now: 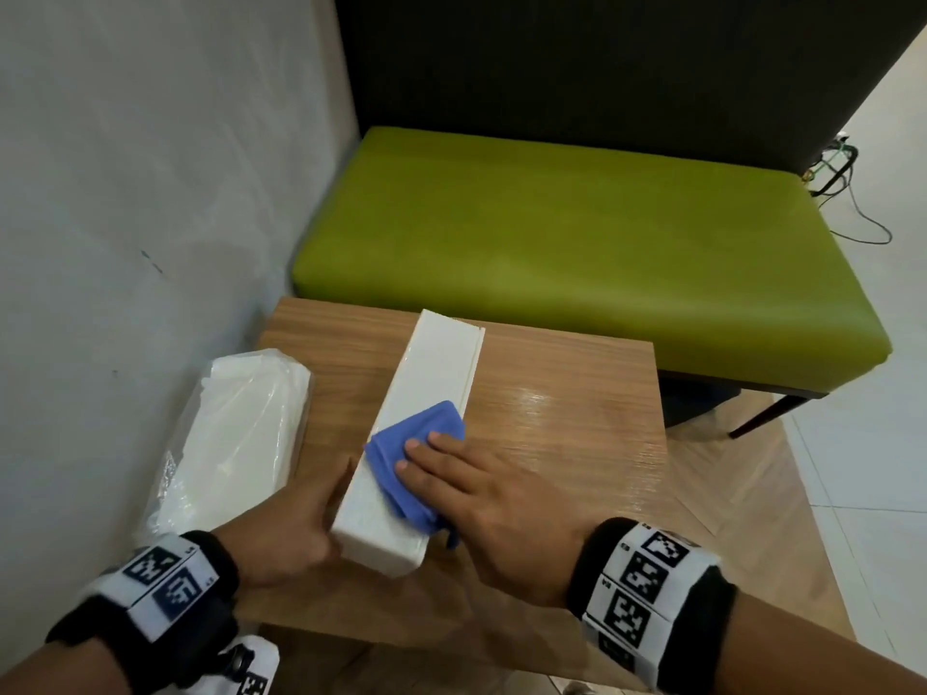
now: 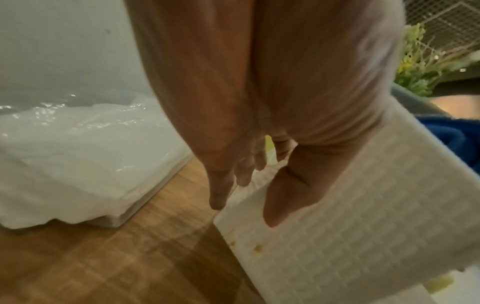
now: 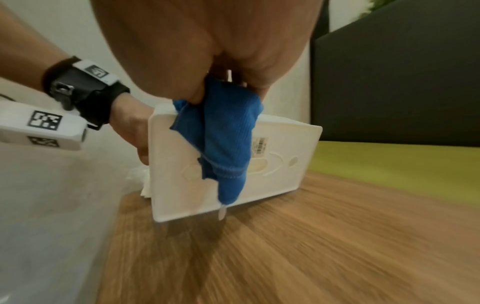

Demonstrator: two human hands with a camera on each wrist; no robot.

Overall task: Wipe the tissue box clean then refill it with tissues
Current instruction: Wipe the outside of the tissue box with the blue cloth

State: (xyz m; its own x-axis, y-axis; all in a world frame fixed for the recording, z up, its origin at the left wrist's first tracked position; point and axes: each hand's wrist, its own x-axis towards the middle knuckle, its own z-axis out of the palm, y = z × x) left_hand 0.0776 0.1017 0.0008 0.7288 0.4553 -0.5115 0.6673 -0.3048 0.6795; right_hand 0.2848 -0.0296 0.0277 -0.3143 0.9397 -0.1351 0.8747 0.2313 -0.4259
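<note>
The white tissue box [image 1: 431, 373] stands on a long narrow side on the wooden table [image 1: 562, 443], running away from me. My left hand [image 1: 321, 509] holds its near left corner, thumb on the ribbed face [image 2: 363, 226] and fingers along the side. Small brown spots [image 2: 258, 248] mark that face. My right hand [image 1: 476, 489] presses a folded blue cloth [image 1: 401, 443] flat on the box's upper side near its close end. The cloth [image 3: 228, 133] is pinched at my thumb and hangs down over the box's underside [image 3: 285, 148]. A plastic-wrapped tissue pack [image 1: 241, 433] lies left of the box.
A white wall [image 1: 125, 193] runs close along the table's left side. A green bench seat [image 1: 577, 243] with a dark backrest stands just beyond the table's far edge. Cables [image 1: 847, 203] trail on the floor at the far right. Bare tabletop lies right of the box.
</note>
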